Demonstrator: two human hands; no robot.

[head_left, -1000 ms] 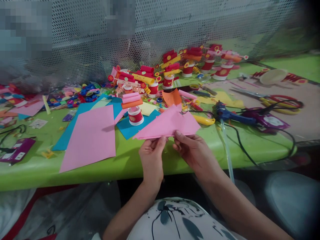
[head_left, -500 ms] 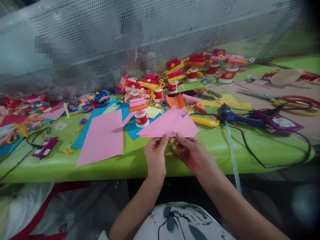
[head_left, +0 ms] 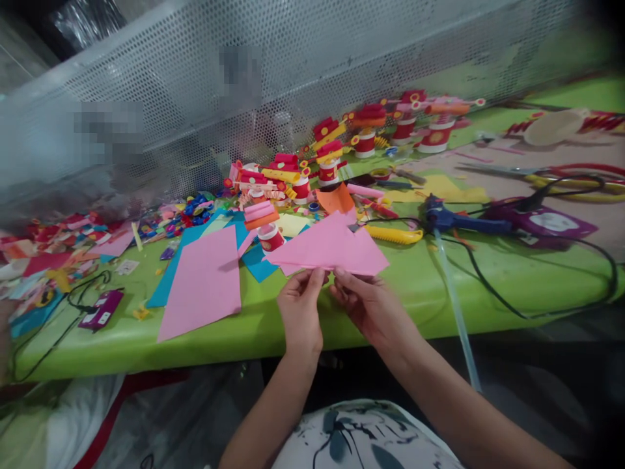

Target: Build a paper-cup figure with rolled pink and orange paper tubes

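Observation:
A sheet of pink paper [head_left: 332, 244], its near edge folded or rolled into a thin strip, is held up over the table's front edge. My left hand [head_left: 301, 306] pinches that edge between thumb and fingers. Just beside it, my right hand [head_left: 371, 306] grips the same edge, thumb on top and fingers curled underneath. Behind the paper stands a small red and white cup [head_left: 271, 238] topped by pink and orange paper rolls [head_left: 261, 215]. A larger pink sheet [head_left: 202, 280] lies flat to the left, partly over blue paper [head_left: 163, 286].
On the green table [head_left: 195, 348] a blue glue gun [head_left: 466, 223] with a long glue stick lies right, near a yellow cutter [head_left: 394, 234] and large scissors [head_left: 561, 179]. Several paper-decorated cups [head_left: 435, 137] line the perforated metal screen [head_left: 293, 71]. A purple box [head_left: 101, 310] with cables lies left.
Both hands keep their pinch on the paper's near edge with hardly any shift. The camera view has tilted, so the table's left side sits lower.

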